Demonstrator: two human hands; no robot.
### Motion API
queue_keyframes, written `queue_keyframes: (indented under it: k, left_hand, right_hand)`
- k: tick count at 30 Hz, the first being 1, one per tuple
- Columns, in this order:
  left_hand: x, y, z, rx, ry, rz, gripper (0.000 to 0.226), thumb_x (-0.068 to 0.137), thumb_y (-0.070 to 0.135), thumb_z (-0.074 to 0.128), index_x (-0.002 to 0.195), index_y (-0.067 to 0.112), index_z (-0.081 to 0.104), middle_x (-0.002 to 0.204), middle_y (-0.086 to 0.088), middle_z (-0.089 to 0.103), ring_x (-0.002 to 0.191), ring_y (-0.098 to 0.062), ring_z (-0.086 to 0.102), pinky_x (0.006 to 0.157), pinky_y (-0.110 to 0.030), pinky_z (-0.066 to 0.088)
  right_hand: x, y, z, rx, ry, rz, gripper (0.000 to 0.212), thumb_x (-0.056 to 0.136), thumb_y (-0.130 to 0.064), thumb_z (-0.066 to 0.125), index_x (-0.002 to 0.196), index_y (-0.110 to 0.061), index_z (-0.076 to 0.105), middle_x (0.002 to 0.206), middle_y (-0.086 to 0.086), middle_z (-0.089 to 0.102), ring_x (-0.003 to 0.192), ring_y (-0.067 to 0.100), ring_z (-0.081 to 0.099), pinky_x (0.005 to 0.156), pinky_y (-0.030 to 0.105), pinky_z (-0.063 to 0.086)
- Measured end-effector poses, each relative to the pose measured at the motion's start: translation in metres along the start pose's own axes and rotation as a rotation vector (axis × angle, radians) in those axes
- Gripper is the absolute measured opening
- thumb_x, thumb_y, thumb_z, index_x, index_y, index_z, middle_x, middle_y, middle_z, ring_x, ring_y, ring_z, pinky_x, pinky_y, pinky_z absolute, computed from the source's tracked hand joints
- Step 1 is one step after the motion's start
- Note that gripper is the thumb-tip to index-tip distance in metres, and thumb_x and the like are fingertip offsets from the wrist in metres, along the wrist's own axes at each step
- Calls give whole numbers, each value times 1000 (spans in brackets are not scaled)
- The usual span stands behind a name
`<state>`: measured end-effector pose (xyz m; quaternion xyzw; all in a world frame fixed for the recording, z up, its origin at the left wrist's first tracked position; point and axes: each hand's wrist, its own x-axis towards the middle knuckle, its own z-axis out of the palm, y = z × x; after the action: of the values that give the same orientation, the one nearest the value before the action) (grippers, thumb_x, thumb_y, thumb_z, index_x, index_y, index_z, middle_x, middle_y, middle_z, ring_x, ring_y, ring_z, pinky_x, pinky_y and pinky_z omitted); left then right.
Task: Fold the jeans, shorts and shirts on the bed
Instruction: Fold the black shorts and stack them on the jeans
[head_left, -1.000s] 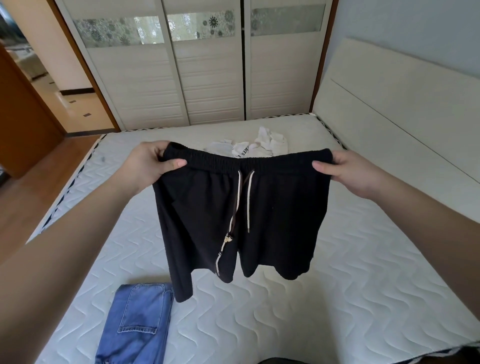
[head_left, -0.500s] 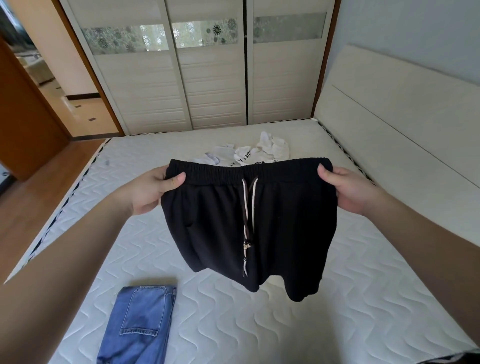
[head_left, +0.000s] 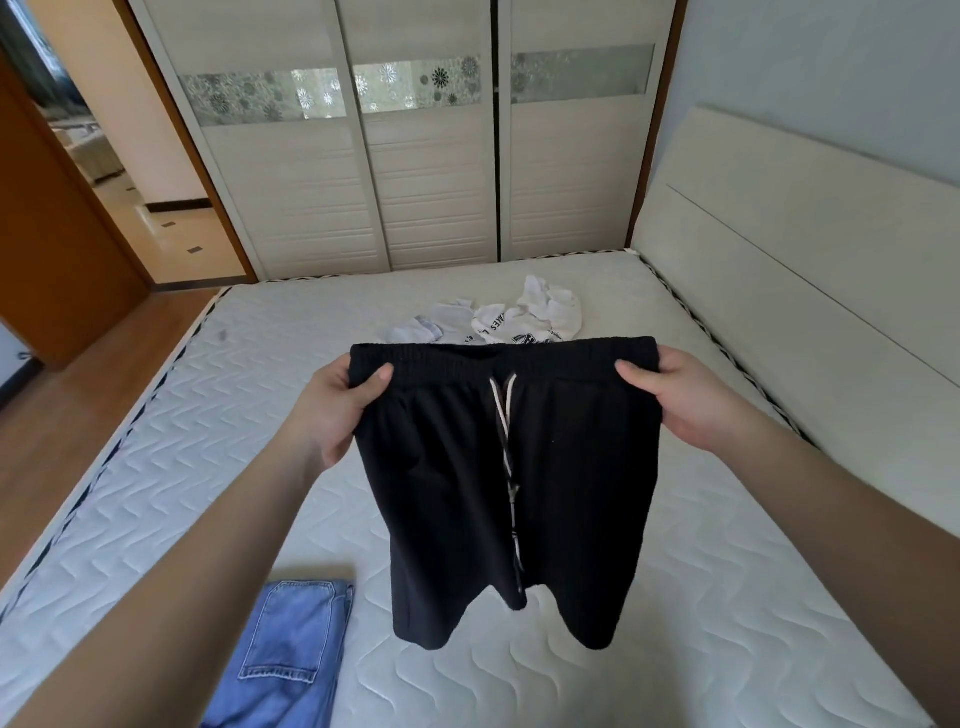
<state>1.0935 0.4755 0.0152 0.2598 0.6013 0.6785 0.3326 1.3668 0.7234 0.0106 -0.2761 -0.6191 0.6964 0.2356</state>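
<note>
The left hand and the right hand pinch the waistband corners of the black shorts, which hang above the bed. The cloth looks soft and light, so the waistband ends seem the best hold.

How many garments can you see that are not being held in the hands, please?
2 for certain: folded blue jeans at the mattress's near edge, and a crumpled white shirt beyond the held black shorts. That white heap may hold more than one shirt.
</note>
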Motion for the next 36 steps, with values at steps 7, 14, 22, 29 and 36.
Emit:
queue_keyframes:
  k: [7, 14, 22, 29, 36]
  left_hand:
    - [-1, 4, -13, 55, -47, -38, 15, 94, 13, 61, 105, 11, 71, 112, -13, 72, 104, -24, 69, 79, -25, 56]
    - [-12, -1, 8, -104, 75, -183, 26, 99, 25, 56, 119, 10, 63, 110, -9, 73, 102, -24, 70, 74, -33, 59]
    - [-27, -16, 92, -262, 278, -123, 23, 99, 26, 54, 113, 11, 65, 99, -6, 76, 91, -21, 73, 74, -35, 60]
    - [-41, -24, 116, 119, 314, 120, 28, 98, 41, 51, 108, 20, 68, 99, 6, 74, 97, -12, 69, 94, -45, 53]
    - [-41, -26, 112, 63, 167, 111, 49, 88, 61, 52, 117, 23, 63, 109, 4, 72, 105, -12, 67, 98, -45, 50]
  right_hand:
    - [-9, -4, -11, -56, -80, 56, 23, 98, -7, 53, 119, -8, 64, 115, 7, 71, 106, 19, 68, 76, 21, 55]
    - [-15, 2, 13, 78, 12, 130, 25, 100, -16, 52, 120, -7, 64, 116, 7, 71, 106, 20, 68, 81, 28, 55]
    - [-26, 6, 92, 312, 69, 112, 27, 100, -10, 50, 122, 1, 61, 105, 12, 73, 89, 21, 72, 73, 29, 59]
    - [-35, 11, 123, 17, 15, -120, 29, 100, -25, 50, 126, -22, 63, 119, -5, 70, 113, 13, 65, 103, 38, 45]
    - [-42, 16, 126, 164, -307, -8, 50, 101, -43, 21, 143, -31, 44, 148, -16, 44, 136, -3, 38, 115, 24, 26]
